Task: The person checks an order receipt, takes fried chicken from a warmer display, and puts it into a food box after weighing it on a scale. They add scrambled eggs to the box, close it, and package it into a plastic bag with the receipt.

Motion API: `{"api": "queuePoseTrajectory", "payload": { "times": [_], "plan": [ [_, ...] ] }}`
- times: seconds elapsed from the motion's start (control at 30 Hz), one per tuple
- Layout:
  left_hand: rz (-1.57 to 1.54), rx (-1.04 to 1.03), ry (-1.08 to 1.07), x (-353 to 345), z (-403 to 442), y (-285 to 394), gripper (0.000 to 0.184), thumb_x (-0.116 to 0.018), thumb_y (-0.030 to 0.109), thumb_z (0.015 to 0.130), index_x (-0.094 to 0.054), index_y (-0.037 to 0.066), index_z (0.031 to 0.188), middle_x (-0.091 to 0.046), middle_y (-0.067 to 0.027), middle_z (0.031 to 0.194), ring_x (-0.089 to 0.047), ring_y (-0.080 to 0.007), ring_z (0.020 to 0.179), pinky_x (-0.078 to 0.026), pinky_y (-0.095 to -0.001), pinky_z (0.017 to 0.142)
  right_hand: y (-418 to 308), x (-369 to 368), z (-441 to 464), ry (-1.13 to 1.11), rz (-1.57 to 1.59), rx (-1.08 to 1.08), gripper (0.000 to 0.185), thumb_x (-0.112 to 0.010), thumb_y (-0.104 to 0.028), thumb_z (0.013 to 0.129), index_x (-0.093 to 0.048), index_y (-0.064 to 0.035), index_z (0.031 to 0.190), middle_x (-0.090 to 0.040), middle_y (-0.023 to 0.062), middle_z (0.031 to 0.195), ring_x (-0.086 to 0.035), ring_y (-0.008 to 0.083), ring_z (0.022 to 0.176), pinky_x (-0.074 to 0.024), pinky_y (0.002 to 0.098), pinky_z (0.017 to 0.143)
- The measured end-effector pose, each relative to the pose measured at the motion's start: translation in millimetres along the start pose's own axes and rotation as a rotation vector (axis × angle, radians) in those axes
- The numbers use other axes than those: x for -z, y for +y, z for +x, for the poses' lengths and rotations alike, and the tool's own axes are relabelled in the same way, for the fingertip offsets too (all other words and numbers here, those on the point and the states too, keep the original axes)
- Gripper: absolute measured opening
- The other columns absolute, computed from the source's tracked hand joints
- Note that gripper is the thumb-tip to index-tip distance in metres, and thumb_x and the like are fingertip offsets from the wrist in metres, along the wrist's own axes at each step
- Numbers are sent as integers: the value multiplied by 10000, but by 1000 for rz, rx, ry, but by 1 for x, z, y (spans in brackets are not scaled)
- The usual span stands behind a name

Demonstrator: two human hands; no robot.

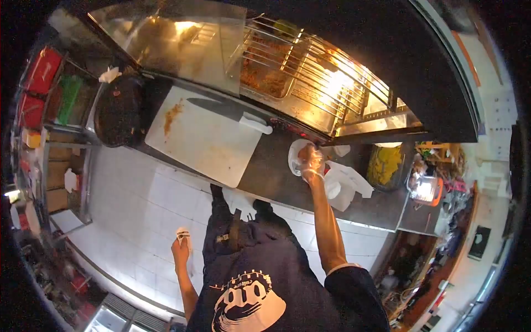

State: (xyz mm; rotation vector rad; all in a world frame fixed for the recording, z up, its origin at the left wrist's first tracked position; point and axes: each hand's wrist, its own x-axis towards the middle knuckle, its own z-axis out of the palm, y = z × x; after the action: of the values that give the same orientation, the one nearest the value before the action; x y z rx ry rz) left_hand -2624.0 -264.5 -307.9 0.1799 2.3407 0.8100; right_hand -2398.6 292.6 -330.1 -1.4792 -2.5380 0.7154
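My left hand (181, 252) hangs low beside my body, closed around a small pale packet-like item (183, 234) with dark bands; its exact kind is unclear. A clear plastic glove covers my right hand (313, 160), which is over the right side of a small round white dish (293, 157) on the dark counter. Its fingers are blurred by glare and the glove, so I cannot see what they grip. White paper or packaging (349, 178) lies just right of that hand. Left of it, a large knife (221, 108) with a white handle rests on a stained white cutting board (204, 145).
Behind the counter (276, 166) stands a lit warming cabinet with a metal rack (326, 77) and a tray of browned food (265, 69). A container of yellow food (385, 166) is at the right. A dark round pan-like object (119, 110) sits at the left end.
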Motion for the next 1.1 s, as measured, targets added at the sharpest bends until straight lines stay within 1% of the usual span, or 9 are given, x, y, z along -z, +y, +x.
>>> {"api": "queuePoseTrajectory", "payload": {
  "times": [0.1, 0.17, 0.33, 0.53, 0.7, 0.8, 0.93, 1.0, 1.1],
  "plan": [
    [-60, 96, -34, -8, 0, -12, 312, -554, 250, 952, -668, -17, 1065, -709, -182, 943, -681, -302, 873, -509, -408, 769, -3, -6, -5, 189, -149, 193, 466, -681, -179, 887, -515, -36, 1299, -643, 202, 1147, -659, 380, 931, -546, 444, 820],
    [-73, 54, -6, -11, -1, -15, 326, -565, 273, 954, -668, -24, 1042, -706, -167, 910, -674, -286, 835, -506, -412, 744, -39, 8, -25, -100, 1164, -300, 533, -721, -190, 869, -499, -75, 1340, -633, 138, 1170, -628, 274, 1034, -535, 420, 839],
    [-92, 104, -36, -7, 2, -42, 286, -568, 220, 962, -663, -22, 1082, -699, -201, 948, -668, -315, 863, -501, -414, 754, -127, 61, -51, -118, 2210, -415, 748, -807, -300, 777, -460, -52, 1393, -603, 174, 1165, -646, 288, 869, -572, 361, 747],
    [93, 82, -18, 15, 20, -39, 341, -541, 286, 983, -662, -17, 1082, -708, -170, 897, -666, -294, 806, -507, -408, 715, -166, 154, 17, -19, 1076, -58, 502, -716, -249, 878, -516, -73, 1303, -660, 103, 1000, -621, 151, 639, -494, 246, 495],
    [92, 59, -81, 29, 51, -10, 309, -555, 253, 970, -666, -14, 1078, -707, -206, 947, -676, -337, 869, -510, -421, 749, -188, 189, 98, 603, -29, -122, 425, -731, -257, 868, -532, -86, 1202, -681, 58, 978, -640, 178, 861, -517, 364, 768],
    [36, -81, -88, 36, 58, -8, 278, -523, 190, 959, -659, -24, 1073, -702, -203, 912, -669, -314, 828, -500, -426, 732, -162, 172, 142, 651, 293, -105, 353, -719, -325, 848, -649, -122, 1129, -700, 115, 1041, -664, 252, 968, -523, 372, 800],
    [70, -84, -57, 36, 55, -18, 286, -530, 193, 958, -654, -36, 1076, -705, -204, 914, -665, -314, 813, -505, -425, 716, -179, 161, 177, 342, -161, -80, 323, -616, -391, 939, -723, -87, 968, -641, 139, 1180, -657, 211, 897, -546, 327, 709],
    [49, -88, -3, 27, 56, -42, 280, -532, 190, 960, -656, -34, 1074, -703, -203, 907, -662, -308, 806, -504, -421, 712, -160, 141, 183, 622, -105, 187, 306, -666, -393, 919, -740, -96, 936, -622, 135, 1264, -659, 240, 978, -546, 362, 815],
    [-8, 10, 132, 12, 41, -45, 273, -544, 195, 955, -661, -30, 1057, -699, -217, 901, -663, -320, 798, -503, -425, 713, -186, 172, 157, 355, 283, -36, 393, -707, -398, 893, -693, -80, 1124, -601, 136, 1315, -641, 256, 1070, -535, 376, 885]
  ]
}}
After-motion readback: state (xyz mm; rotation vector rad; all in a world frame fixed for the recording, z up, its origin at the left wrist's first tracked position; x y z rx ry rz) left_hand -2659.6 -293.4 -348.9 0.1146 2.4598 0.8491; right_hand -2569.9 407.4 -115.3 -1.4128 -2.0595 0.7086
